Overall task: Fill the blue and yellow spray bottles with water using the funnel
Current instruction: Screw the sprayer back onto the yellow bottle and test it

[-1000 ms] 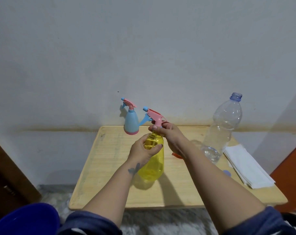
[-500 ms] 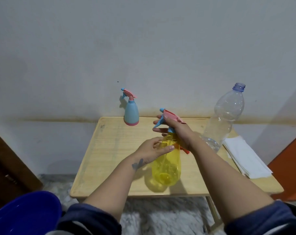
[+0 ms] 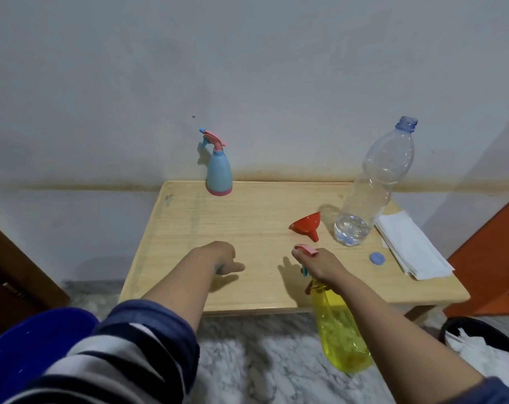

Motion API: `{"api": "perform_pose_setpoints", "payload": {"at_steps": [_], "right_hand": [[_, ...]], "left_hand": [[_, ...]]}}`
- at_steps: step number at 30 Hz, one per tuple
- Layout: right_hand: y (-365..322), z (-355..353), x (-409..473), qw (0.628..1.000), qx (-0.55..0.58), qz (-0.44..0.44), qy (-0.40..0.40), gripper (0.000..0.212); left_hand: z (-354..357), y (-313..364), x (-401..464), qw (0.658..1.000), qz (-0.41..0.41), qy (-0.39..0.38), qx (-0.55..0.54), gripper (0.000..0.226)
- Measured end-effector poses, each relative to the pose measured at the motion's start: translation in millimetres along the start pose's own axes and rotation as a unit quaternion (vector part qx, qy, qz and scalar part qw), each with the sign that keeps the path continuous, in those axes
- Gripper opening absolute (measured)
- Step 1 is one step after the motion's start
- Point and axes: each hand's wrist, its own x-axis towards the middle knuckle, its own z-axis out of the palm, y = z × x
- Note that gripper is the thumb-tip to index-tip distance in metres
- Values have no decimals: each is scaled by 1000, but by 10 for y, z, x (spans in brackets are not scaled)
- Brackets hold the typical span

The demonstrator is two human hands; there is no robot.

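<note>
Below the right hand (image 3: 320, 265), hanging off the near edge of the wooden table (image 3: 247, 228): yellow spray bottle (image 3: 342, 330), tilted, gripped by its pink trigger head (image 3: 307, 249) with fingers curled round it. Left of it, over the tabletop: left hand (image 3: 221, 258), holding nothing, thumb out, fingers hidden from view. Farther back: red funnel (image 3: 305, 225) on its side just beside the clear water bottle (image 3: 372, 188), blue spray bottle (image 3: 218, 170) upright at the wall edge.
</note>
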Motion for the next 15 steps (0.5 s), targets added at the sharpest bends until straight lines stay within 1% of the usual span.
{"api": "perform_pose_setpoints", "payload": {"at_steps": [4,7,9,15], "right_hand": [[152,82,-28,998,-21,19,59,39],[205,123,-23,995,12,45,89,51],[184,146,-27,995,19,45,83,53],[-7,266,-46,999,-10,-1,38,43]], "left_hand": [[66,-9,35,1000,-3,19,-13,59],[90,5,34,999,-12,26,-14,58],[92,13,26,999,-13,30,-12,58],[83,-59,-11,999,-23,38,-19,57]]}}
